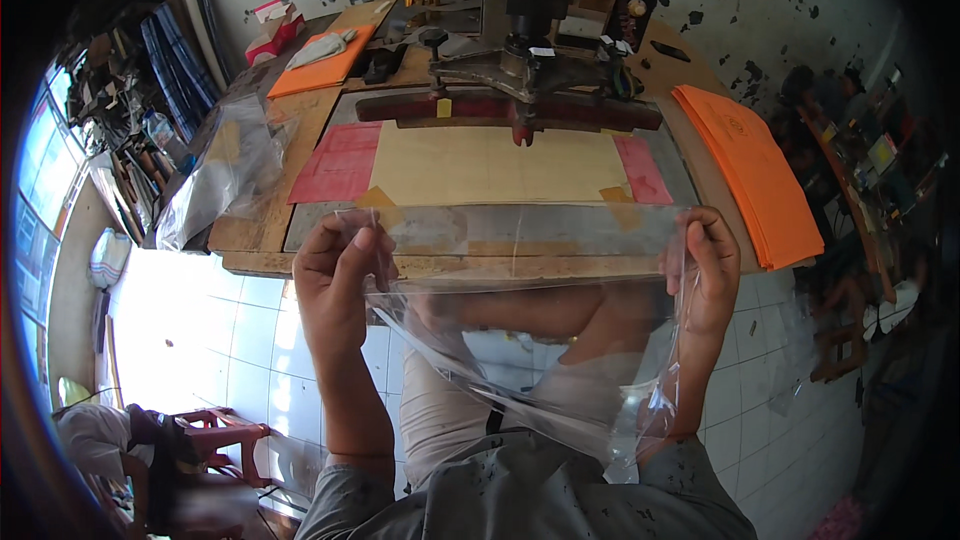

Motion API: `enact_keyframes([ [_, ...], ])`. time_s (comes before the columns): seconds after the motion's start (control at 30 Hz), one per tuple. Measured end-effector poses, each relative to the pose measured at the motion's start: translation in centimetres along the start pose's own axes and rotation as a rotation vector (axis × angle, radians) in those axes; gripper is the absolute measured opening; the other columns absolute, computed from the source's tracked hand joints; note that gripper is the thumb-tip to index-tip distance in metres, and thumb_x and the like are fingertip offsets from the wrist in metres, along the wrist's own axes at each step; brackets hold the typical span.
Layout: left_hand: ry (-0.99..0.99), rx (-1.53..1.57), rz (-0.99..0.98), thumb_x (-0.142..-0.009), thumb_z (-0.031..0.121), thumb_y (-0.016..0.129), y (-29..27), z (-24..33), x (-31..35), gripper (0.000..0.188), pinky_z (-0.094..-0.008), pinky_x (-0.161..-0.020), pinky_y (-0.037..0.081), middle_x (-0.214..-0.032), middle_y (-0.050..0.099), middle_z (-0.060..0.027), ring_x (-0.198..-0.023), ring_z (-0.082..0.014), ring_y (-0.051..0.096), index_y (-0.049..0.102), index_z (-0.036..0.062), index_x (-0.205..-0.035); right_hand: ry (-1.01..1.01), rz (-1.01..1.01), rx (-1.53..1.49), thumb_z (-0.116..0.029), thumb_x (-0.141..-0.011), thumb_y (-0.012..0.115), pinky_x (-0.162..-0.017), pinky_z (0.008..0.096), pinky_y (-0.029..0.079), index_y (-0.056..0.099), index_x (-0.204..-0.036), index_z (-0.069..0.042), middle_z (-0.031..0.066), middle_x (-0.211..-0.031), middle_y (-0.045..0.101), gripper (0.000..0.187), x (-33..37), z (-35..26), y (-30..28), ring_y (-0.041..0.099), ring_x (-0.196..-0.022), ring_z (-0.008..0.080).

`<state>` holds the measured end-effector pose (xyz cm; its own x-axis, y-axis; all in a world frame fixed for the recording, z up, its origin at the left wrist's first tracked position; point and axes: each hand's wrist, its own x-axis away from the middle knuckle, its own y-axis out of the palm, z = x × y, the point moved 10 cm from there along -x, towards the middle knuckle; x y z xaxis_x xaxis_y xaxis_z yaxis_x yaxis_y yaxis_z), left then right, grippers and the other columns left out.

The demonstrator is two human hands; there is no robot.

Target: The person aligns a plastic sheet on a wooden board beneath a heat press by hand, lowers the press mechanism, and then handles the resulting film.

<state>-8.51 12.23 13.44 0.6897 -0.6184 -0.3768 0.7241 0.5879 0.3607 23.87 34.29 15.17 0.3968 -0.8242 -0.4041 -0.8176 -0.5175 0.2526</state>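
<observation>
A clear plastic sheet (pixel 540 340) is stretched between my two hands, its lower part sagging in folds over my lap. My left hand (pixel 345 260) pinches its left upper corner, and my right hand (pixel 705 265) grips the right upper corner. The sheet's far edge lies at the front of a press's flat bed. On that bed rests a cream-coloured board (pixel 500 165) with pink pieces (pixel 340 160) at its ends and tan tape at its front corners. Behind the board stands the press head (pixel 525 112), a dark red metal bar under a heavy frame.
An orange stack of folded sheets (pixel 750 175) lies right of the bed. Clear plastic (pixel 225 175) hangs over the table's left side. At the back left, a grey cloth (pixel 320 50) rests on orange material. A red stool (pixel 225 440) stands on the tiled floor at lower left.
</observation>
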Motion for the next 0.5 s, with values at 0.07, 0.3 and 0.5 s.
enact_keyframes([
  [0.07,-0.016,-0.025,-0.023,-0.098,0.013,0.068,0.7,-0.1,-0.1,0.021,-0.0233,-0.057,0.048,-0.085,0.072,-0.0105,-0.064,-0.0112,0.063,0.067,-0.0026,-0.111,0.001,0.031,-0.018,-0.023,-0.104,0.063,-0.049,0.025,0.04,0.064,-0.109,0.001,0.0003,-0.071,0.059,0.024,-0.2,0.7,-1.2,0.046,-0.048,0.0072],
  [0.3,-0.038,-0.028,-0.031,-0.098,0.015,0.069,4.0,0.8,-1.0,0.022,-0.0261,-0.062,0.056,-0.089,0.074,-0.0133,-0.072,-0.0141,0.07,0.068,-0.0044,-0.108,0.062,0.089,-0.048,-0.029,-0.106,0.059,-0.052,0.024,0.037,0.063,-0.108,-0.001,-0.0005,-0.066,0.056,0.029,-0.9,2.7,-3.7,0.042,-0.046,0.006],
  [0.5,-0.021,0.014,-0.069,-0.099,0.013,0.069,5.3,1.3,-1.3,0.02,-0.0265,-0.063,0.058,-0.091,0.074,-0.0143,-0.076,-0.015,0.071,0.068,-0.0056,-0.106,0.039,0.102,-0.062,-0.029,-0.107,0.058,-0.053,0.0246,0.036,0.062,-0.11,0.001,-0.0008,-0.068,0.055,0.03,-1.2,2.4,-4.6,0.04,-0.047,0.0052],
])
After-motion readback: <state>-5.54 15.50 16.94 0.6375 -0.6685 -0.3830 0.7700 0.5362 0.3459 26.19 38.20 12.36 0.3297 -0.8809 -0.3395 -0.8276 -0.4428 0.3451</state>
